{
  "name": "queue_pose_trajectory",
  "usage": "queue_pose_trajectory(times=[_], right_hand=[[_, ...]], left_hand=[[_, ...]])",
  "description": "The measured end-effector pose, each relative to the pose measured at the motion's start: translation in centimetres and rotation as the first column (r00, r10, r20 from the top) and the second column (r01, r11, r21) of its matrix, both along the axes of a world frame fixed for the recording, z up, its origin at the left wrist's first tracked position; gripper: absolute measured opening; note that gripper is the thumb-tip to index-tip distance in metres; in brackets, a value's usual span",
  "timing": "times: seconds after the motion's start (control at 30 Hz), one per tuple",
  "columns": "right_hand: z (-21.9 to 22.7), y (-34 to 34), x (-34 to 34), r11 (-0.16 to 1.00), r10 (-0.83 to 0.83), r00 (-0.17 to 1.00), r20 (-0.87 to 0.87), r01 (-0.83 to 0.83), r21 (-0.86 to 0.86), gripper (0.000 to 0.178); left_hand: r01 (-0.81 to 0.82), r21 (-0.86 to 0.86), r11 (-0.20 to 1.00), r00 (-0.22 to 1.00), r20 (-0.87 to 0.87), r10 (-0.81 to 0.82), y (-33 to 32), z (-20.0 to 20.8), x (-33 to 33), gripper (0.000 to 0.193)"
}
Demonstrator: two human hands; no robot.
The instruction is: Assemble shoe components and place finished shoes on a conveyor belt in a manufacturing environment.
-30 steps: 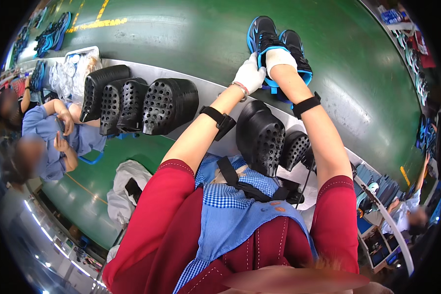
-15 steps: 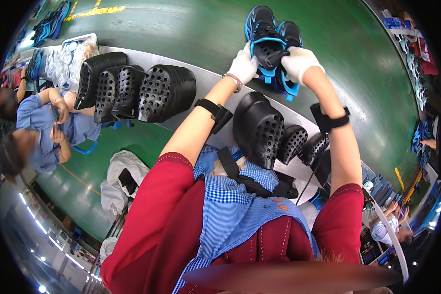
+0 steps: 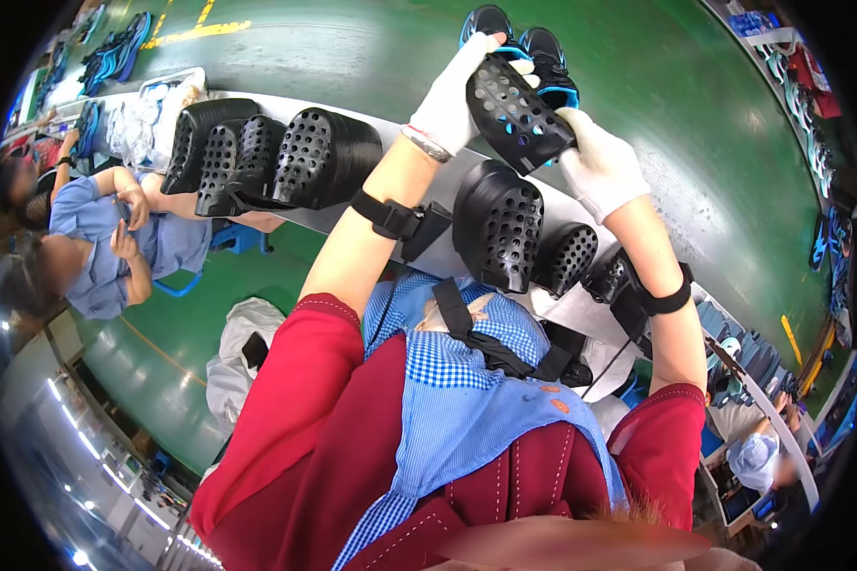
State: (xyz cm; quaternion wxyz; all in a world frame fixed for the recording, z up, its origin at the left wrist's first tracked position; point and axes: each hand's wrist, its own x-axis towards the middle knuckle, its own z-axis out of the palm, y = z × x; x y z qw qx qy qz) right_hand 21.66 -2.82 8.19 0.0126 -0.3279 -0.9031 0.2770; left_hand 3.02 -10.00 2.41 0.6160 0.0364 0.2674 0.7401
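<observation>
Both my hands, in white gloves, hold a black perforated plastic shoe insert (image 3: 512, 107) tilted above the bench edge. My left hand (image 3: 450, 103) grips its upper left side, fingers reaching over the top. At its lower right end, my right hand (image 3: 600, 164) is closed with the fingertips on the edge. Just beyond the insert is a pair of black shoes with blue trim, a left one (image 3: 487, 19) and a right one (image 3: 548, 65); the insert partly covers them. Nested stacks of similar inserts (image 3: 501, 211) stand on the bench below my hands.
More stacked inserts (image 3: 326, 152) stand to the left, beside a tray of clear plastic bags (image 3: 157, 107). A smaller stack (image 3: 572, 255) is near my right forearm. A green belt or surface (image 3: 676, 86) runs beyond the bench. A seated person in blue (image 3: 133, 228) is at the left.
My hands were at a blue-trimmed shoe with a perforated piece in its opening. Now they hold an insert nearer me, and the shoes sit farther up; whether it is the same piece, I cannot tell.
</observation>
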Motion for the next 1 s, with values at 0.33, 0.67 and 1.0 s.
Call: queue_pose_trajectory(times=[0.33, 0.67, 1.0], right_hand=[[2.5, -2.1, -4.5, 0.928, 0.116, 0.989, 0.087, -0.077, -0.363, 0.055], [-0.4, 1.6, -3.8, 0.96, 0.01, 0.938, 0.345, 0.088, -0.266, 0.056], [-1.2, 2.5, -1.7, 0.778, -0.199, 0.902, 0.384, 0.384, -0.497, 0.049]], left_hand=[[-0.368, -0.124, 0.922, 0.865, -0.409, 0.291, -0.4, -3.1, -1.0, 0.024], [-0.566, 0.214, 0.796, -0.339, -0.941, 0.011, 3.3, -8.6, -4.4, 0.043], [-0.265, -0.132, 0.955, -0.591, -0.761, -0.269, 7.1, -9.0, -8.2, 0.024]])
